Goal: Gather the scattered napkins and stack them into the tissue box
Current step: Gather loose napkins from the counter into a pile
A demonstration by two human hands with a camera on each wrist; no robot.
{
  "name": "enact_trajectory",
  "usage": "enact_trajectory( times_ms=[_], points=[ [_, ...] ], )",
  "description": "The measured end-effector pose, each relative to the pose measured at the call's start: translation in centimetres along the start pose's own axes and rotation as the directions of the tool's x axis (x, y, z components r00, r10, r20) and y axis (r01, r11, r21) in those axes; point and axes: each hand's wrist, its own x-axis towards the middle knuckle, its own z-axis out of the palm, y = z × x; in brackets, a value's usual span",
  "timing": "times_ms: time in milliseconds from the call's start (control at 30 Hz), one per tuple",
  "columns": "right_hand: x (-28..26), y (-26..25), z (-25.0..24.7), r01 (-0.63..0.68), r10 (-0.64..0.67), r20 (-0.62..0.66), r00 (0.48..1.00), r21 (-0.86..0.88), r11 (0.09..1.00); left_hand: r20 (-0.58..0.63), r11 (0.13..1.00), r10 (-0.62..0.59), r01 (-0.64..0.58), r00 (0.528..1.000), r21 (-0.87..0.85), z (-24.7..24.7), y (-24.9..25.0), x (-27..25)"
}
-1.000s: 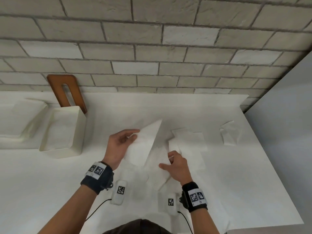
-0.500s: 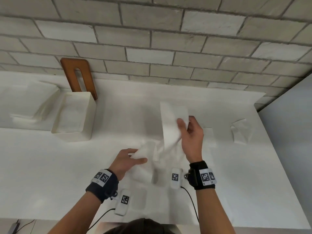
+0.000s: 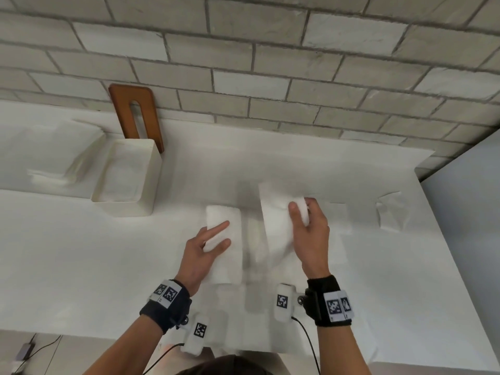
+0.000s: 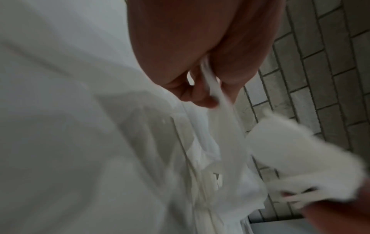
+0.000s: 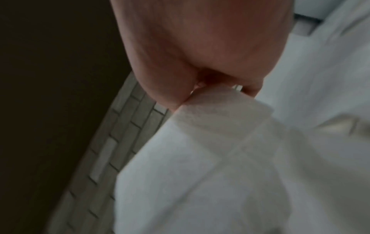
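Note:
My left hand (image 3: 213, 239) pinches a folded white napkin (image 3: 224, 220) between thumb and fingers, just above the white counter (image 3: 81, 266). In the left wrist view that hand (image 4: 206, 88) grips the napkin's thin edge (image 4: 220, 110). My right hand (image 3: 300, 215) holds a second, longer napkin (image 3: 276, 212) lifted over the loose napkins (image 3: 254, 253) that lie between my hands. The right wrist view has this hand (image 5: 192, 95) pinching the napkin (image 5: 210, 150) at its corner. The cream tissue box (image 3: 127, 177) stands open-topped at the left. One crumpled napkin (image 3: 389, 215) lies far right.
A brown wooden lid (image 3: 138, 115) with a slot leans on the brick wall (image 3: 270, 63) behind the box. More white sheets (image 3: 54, 158) lie left of the box. The counter's right edge meets a grey wall (image 3: 465, 212). A cable and adapter (image 3: 24, 353) lie on the floor.
My left hand has lowered and then raised its napkin, now held folded. My right hand picked a napkin off the pile and lifted it up and to the right.

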Motion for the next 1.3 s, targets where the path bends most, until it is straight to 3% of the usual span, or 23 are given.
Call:
enact_trajectory(
  times_ms=[67,133,233,300,433,500,567,667,767,867,933,967,1033,1100,1167,1300],
  points=[
    [-0.5,-1.9,0.1,-0.038,0.03,0.034,0.999,0.251,0.967,-0.041,0.999,-0.028,0.027,0.999,-0.029,0.2,-0.7,-0.2],
    [-0.9,-2.4,1.0,-0.054,0.037,0.063,0.997,0.297,0.953,-0.123,0.999,-0.048,0.047,0.991,-0.008,0.2,-2.1,-0.4],
    [-2.2,-0.9,4.4,-0.029,0.02,0.109,0.994,0.079,0.996,-0.181,0.998,-0.055,0.061,0.982,0.023,0.0,-3.0,-0.6],
    [-3.2,0.9,7.4,-0.026,0.04,0.218,0.975,-0.065,0.998,-0.199,0.996,-0.082,0.073,0.977,-0.049,0.2,-2.7,-0.9],
    [-5.0,4.0,11.3,-0.02,0.244,0.418,0.875,-0.473,0.881,-0.13,0.942,-0.252,0.212,0.959,-0.26,0.0,-1.9,-1.1],
    [-5.9,4.5,12.0,-0.056,0.273,0.429,0.861,-0.454,0.889,-0.168,0.969,-0.206,0.177,0.964,-0.172,-0.5,-2.9,-0.6],
    [-6.7,4.5,12.2,-0.084,0.266,0.412,0.871,-0.41,0.908,-0.24,0.99,-0.136,0.125,0.961,-0.062,-1.1,-4.4,-0.2],
    [-7.3,4.6,12.1,-0.092,0.254,0.392,0.884,-0.387,0.917,-0.25,0.997,-0.076,0.072,0.965,-0.024,-0.5,-4.1,-0.4],
    [-7.1,4.3,11.4,-0.007,0.2,0.394,0.897,-0.439,0.898,-0.276,0.999,-0.045,0.051,0.96,0.014,-0.2,-3.4,-0.8],
    [-6.0,3.6,8.7,0.158,-0.066,0.208,0.976,-0.462,0.873,-0.3,0.998,-0.015,0.035,0.954,0.061,-0.6,-3.5,-0.8],
    [-4.6,3.9,5.6,0.168,-0.184,0.027,0.983,-0.551,0.817,-0.301,0.997,-0.023,0.043,0.953,0.059,-1.2,-3.6,-0.7],
    [-3.7,4.5,4.0,0.101,-0.151,-0.031,0.988,-0.611,0.785,-0.293,0.997,-0.027,0.045,0.956,0.056,-1.4,-3.7,-0.6],
    [-1.9,5.9,1.8,-0.135,0.131,-0.061,0.989,-0.71,0.691,-0.254,0.997,-0.006,0.027,0.967,0.078,-1.7,-3.5,-0.6],
    [-0.9,7.3,0.9,-0.224,0.343,-0.001,0.939,-0.759,0.612,-0.202,0.993,0.04,-0.016,0.979,0.121,-1.5,-3.1,-0.6],
    [-0.5,8.0,0.9,-0.18,0.32,0.07,0.945,-0.706,0.685,-0.152,0.984,0.07,-0.044,0.986,0.173,-1.2,-3.1,-0.9],
    [-0.8,5.6,0.7,-0.029,0.091,0.151,0.984,-0.37,0.929,-0.146,0.98,0.045,-0.015,0.988,0.2,-1.1,-3.3,-1.1]
  ],
)
